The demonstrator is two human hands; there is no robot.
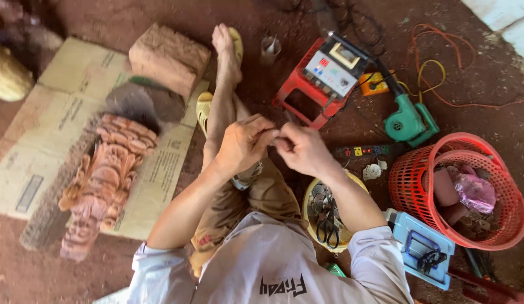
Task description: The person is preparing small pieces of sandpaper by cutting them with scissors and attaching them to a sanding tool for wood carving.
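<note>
Head view | left hand [243, 143] and right hand [298, 149] meet mid-frame, fingertips pinched on a small piece too tiny to identify | yellow bowl [308, 194] with scissors [328, 228] sits below | risk: piece could slip onto the dirt floor [487, 84], pinch being slight.

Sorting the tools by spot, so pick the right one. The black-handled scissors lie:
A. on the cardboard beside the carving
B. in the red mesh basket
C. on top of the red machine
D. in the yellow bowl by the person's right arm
D: the scissors rest in the yellow bowl among small metal pieces, just under the right forearm, left of the red basket.
</note>
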